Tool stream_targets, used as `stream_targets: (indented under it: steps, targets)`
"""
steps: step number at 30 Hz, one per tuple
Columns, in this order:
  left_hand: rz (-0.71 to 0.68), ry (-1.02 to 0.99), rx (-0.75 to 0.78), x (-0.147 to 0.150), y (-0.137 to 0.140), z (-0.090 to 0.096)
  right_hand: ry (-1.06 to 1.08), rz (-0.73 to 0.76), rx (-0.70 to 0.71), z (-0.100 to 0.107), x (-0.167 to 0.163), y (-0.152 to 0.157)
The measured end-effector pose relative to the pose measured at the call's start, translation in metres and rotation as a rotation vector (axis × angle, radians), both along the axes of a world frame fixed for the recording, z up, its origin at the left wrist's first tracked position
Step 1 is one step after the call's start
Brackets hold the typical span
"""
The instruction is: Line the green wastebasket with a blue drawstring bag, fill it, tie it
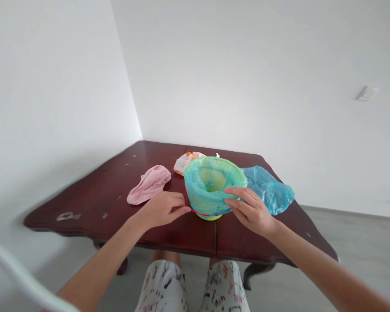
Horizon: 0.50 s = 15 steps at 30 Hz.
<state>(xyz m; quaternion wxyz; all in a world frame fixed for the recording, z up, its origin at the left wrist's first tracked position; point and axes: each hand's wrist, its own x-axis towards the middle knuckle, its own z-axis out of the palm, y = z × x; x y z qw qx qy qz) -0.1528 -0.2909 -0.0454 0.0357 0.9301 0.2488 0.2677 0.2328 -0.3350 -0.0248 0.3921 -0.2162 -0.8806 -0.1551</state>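
Note:
A light green basket (216,164) with a mesh wall stands on the dark red-brown wooden table. Thin blue plastic bag (204,198) lines its inside and folds down over the rim. Around the lower outside runs a red drawstring (201,213). My left hand (167,209) is at the basket's left side, thumb and fingers pinching the red string. On the near right, my right hand (251,210) has its fingertips on the folded bag just under the rim, gripping the film. The bottom of the basket's inside is partly veiled by the film.
More crumpled blue plastic (269,190) lies right of the basket. A pink cloth (149,184) lies to the left, and a white and orange crumpled item (183,164) behind. The table (117,186) has worn spots; white walls stand behind and left.

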Motion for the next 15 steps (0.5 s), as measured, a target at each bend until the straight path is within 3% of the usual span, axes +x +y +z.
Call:
stream_targets:
  steps: [5, 8, 10, 12, 15]
  targets:
    - [0.133, -0.282, 0.020, -0.001, 0.000, 0.036, -0.118, -0.031, 0.170, -0.001, 0.000, -0.001]
    - [0.108, -0.200, 0.058, 0.017, 0.003, 0.063, -0.247, 0.014, 0.248, -0.002, 0.001, -0.003]
    - [0.016, -0.039, 0.006, 0.030, 0.011, 0.075, -0.241, 0.057, 0.163, 0.000, 0.002, -0.004]
    - [-0.079, 0.065, -0.100, 0.040, 0.022, 0.080, -0.132, 0.091, -0.013, 0.006, 0.004, -0.002]
    - [-0.057, 0.115, -0.295, 0.053, 0.044, 0.087, 0.069, -0.013, -0.237, 0.021, 0.012, 0.015]
